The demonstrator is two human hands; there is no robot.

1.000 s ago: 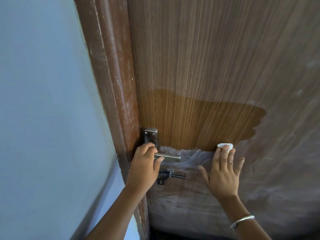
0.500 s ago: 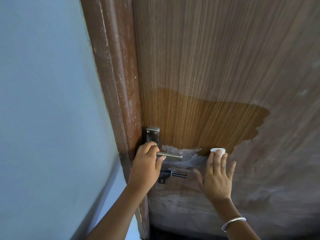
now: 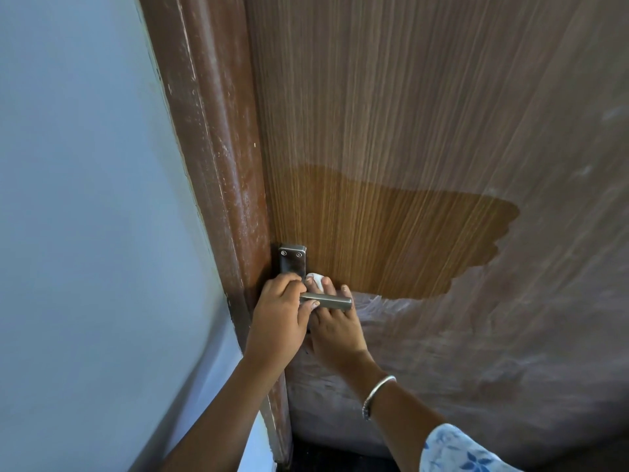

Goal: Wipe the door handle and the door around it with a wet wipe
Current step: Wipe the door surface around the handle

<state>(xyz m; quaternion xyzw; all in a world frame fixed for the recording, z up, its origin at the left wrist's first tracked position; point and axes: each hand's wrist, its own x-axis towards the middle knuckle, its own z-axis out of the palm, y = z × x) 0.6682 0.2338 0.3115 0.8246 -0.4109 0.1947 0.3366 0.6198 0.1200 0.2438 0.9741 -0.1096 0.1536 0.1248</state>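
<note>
A metal lever door handle (image 3: pixel 335 300) with a screwed back plate (image 3: pixel 292 262) is fixed at the left edge of a wood-grain door (image 3: pixel 408 114). My left hand (image 3: pixel 279 318) is wrapped around the inner end of the lever. Behind and under the lever, my right hand (image 3: pixel 335 330) presses a small white wet wipe (image 3: pixel 315 278) against the door beside the back plate; only the wipe's top shows above the fingertips. A darker, cleaner patch (image 3: pixel 391 233) of door lies above and right of the handle.
The door's lower and right parts (image 3: pixel 476 352) look dusty and covered by a crinkled film. A brown door frame (image 3: pixel 211 148) runs along the left, with a pale blue wall (image 3: pixel 85 199) beyond it. The key below the handle is hidden by the hands.
My right hand slid left with the wipe, from the edge of the clean patch to behind the lever beside the back plate. My left hand kept its grip on the handle.
</note>
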